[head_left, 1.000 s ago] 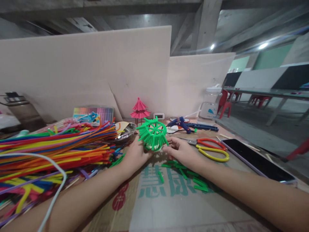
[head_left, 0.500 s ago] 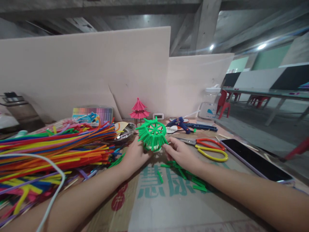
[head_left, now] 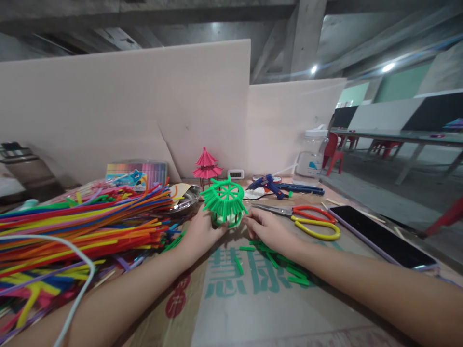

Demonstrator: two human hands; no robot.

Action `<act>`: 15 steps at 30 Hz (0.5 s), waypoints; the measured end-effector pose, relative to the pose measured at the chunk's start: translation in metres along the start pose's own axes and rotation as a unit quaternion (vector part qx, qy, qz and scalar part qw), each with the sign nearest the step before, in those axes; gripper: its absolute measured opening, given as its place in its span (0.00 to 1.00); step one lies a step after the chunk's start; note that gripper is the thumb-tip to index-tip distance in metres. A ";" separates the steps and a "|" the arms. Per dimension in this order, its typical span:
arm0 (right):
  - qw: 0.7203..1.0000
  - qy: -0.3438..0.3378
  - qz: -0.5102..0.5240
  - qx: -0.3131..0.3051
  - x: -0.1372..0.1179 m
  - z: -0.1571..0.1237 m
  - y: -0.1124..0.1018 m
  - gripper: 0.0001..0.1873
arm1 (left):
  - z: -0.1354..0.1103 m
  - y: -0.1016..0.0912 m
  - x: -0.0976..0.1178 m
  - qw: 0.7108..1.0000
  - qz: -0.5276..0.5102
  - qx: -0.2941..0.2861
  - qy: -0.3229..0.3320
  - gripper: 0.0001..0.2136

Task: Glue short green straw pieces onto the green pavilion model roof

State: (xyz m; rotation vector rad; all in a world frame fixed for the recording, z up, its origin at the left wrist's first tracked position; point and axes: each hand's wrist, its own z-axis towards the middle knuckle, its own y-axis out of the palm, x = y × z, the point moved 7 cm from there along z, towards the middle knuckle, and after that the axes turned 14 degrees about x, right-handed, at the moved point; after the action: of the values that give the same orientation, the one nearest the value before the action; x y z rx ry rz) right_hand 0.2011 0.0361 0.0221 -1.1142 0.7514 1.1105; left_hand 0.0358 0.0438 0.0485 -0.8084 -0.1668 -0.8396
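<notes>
Landmark: pink pagoda [head_left: 207, 166]. The green model [head_left: 226, 206] is positioned upright in front of the pagoda, slightly right. Its base is grasped by the fingers of the left hand [head_left: 202, 231], with the thumb placed in front. The fingers of the right hand [head_left: 269, 229] are curled beside the model; whether it is touched cannot be told. Right of the pagoda, the glue gun [head_left: 269, 185] is laid; nearer than it, scissors [head_left: 289, 211] and cut green strips [head_left: 297, 279] are seen.
</notes>
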 end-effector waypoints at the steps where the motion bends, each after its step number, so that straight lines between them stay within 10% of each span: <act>1: 1.000 0.000 0.016 0.000 -0.001 0.000 -0.001 0.05 | 0.000 0.000 -0.001 1.000 0.006 0.000 -0.005 0.14; 15: 0.996 -0.003 0.089 0.020 -0.012 -0.004 -0.007 0.15 | -0.002 0.002 0.004 0.998 -0.001 -0.001 0.063 0.21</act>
State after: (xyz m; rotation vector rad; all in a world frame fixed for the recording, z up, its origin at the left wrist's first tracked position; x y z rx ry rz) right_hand 0.2045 0.0279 0.0337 -1.0246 0.8777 1.2419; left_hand 0.0393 0.0410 0.0477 -0.7554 -0.0542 -0.8899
